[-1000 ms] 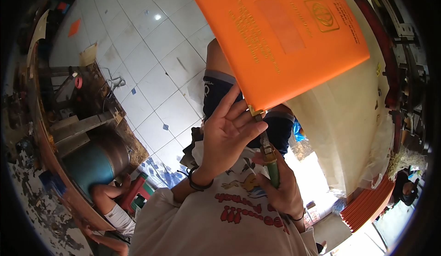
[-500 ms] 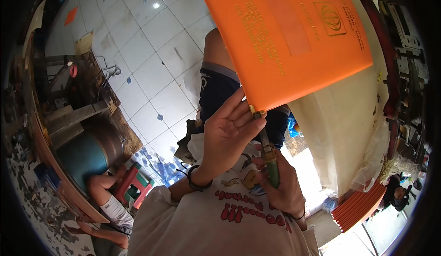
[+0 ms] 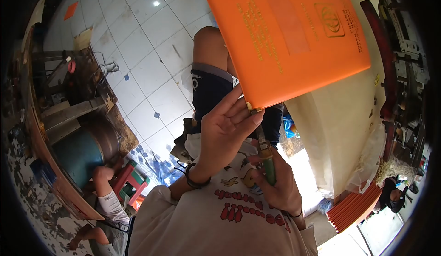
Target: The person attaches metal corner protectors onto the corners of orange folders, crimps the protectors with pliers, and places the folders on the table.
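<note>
A bright orange folder (image 3: 294, 40) with gold lettering and a framed emblem is held up in front of me. At its lower corner sits a small gold metal corner piece (image 3: 251, 107). My left hand (image 3: 225, 129), a dark band round the wrist, has thumb and fingers closed on that corner. Below it, my right hand (image 3: 281, 182) is wrapped round green-handled pliers (image 3: 269, 168). The pliers point up, their tip at the folder's corner by my left thumb. The fingertips partly hide the jaws, so I cannot tell how they sit on the metal.
Right of me stands a pale, sheet-covered surface (image 3: 321, 136), with a stack of orange folders (image 3: 353, 208) lower down. At left are a wooden bench (image 3: 64, 187), a teal drum (image 3: 82, 152) and a red-green stool (image 3: 126, 182). Another person's leg (image 3: 103, 180) shows there.
The view has shifted slightly, and more of my knee shows beside the folder. Both hands keep their hold at the corner. The other person's limbs at lower left have moved a little.
</note>
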Tool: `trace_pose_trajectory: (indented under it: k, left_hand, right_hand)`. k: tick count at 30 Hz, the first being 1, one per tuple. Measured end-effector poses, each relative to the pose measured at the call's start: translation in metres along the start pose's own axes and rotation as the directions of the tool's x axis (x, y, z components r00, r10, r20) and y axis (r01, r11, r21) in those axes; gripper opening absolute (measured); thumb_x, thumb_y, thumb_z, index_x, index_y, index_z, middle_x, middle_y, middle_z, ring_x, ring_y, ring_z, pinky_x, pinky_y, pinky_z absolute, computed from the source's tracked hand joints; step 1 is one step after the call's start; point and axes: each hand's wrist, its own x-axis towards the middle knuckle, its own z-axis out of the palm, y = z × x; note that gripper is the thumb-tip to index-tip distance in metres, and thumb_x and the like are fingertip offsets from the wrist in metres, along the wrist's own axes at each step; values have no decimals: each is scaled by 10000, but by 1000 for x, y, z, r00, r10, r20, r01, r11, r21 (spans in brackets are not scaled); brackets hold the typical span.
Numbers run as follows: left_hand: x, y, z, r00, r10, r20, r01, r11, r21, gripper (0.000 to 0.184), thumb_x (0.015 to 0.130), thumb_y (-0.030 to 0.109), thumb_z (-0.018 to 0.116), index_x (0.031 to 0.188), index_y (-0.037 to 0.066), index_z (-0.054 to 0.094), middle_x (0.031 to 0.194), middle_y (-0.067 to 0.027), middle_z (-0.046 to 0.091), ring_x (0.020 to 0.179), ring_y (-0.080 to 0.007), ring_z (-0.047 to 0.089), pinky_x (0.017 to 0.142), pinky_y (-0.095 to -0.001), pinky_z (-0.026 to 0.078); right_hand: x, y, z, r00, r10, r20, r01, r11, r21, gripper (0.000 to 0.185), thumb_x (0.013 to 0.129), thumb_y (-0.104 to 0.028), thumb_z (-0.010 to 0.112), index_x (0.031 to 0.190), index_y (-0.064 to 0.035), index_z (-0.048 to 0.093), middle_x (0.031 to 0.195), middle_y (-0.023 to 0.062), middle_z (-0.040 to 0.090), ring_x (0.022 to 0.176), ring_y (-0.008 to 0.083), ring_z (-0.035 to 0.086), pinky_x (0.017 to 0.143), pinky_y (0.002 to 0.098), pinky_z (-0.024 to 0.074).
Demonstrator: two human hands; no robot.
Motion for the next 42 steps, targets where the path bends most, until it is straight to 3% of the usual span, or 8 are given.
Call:
trace_pose_trajectory:
  k: [7,10,16,19,22,28,31,42]
  left_hand:
    - [7,4,-1,999,-8,43,7,999,36,610,891,-104,580,1435,-103,305,1323,-216,547,1188,-222,578,1003,-335,498]
    - [8,4,-1,999,-4,36,3,1000,23,613,890,-105,580,1437,-100,304,1323,-214,548,1184,-221,580,993,-327,503]
    - [8,5,2,1000,-17,2,17,1000,17,610,887,-108,576,1436,-97,309,1301,-212,565,1145,-214,606,973,-318,517]
    - [8,7,3,999,-43,-21,43,999,5,608,885,-101,583,1432,-97,318,1284,-211,578,1124,-212,618,963,-320,525]
    - [9,8,2,998,-59,-28,59,998,-5,605,883,-91,594,1426,-99,329,1262,-209,592,1102,-211,630,949,-320,534]
    - [10,6,2,998,-48,-34,47,999,-12,603,879,-86,604,1418,-109,335,1222,-210,613,1070,-210,644,928,-320,544]
    - [9,4,3,998,-43,-43,42,999,-13,599,880,-83,606,1415,-112,337,1210,-212,619,1059,-213,649,922,-326,549]
    - [10,4,3,999,-31,-32,31,999,12,572,880,-81,607,1399,-110,366,1186,-213,631,1050,-226,658,924,-334,553]
  right_hand:
    - [5,9,-1,977,-212,-14,204,956,-211,297,891,-116,648,1155,13,604,1226,230,549,828,288,692,836,375,504]
    - [3,-4,0,1000,12,-3,-12,1000,19,296,885,-123,663,1135,26,607,1215,225,549,828,292,691,817,375,508]
    - [3,3,-1,992,-125,37,129,982,-141,442,867,-108,692,1249,9,502,1200,201,543,834,250,688,788,356,512]
    - [0,28,14,940,-278,-198,280,960,-19,495,847,-122,715,1260,2,472,1128,193,579,863,257,681,777,352,509]
    - [-2,13,8,988,-39,-148,54,993,101,472,820,-148,743,1198,1,503,1007,161,629,897,281,672,768,356,505]
    - [8,-2,2,991,133,-7,-133,986,-102,451,812,-221,719,1142,21,530,786,41,593,751,134,578,734,291,475]
    - [9,-2,-2,997,72,6,-71,984,-165,472,803,-216,759,1130,20,513,768,114,677,708,274,682,658,362,507]
    - [11,4,-4,993,112,40,-103,980,-168,449,815,-214,744,1131,5,511,796,138,673,761,311,676,701,384,502]
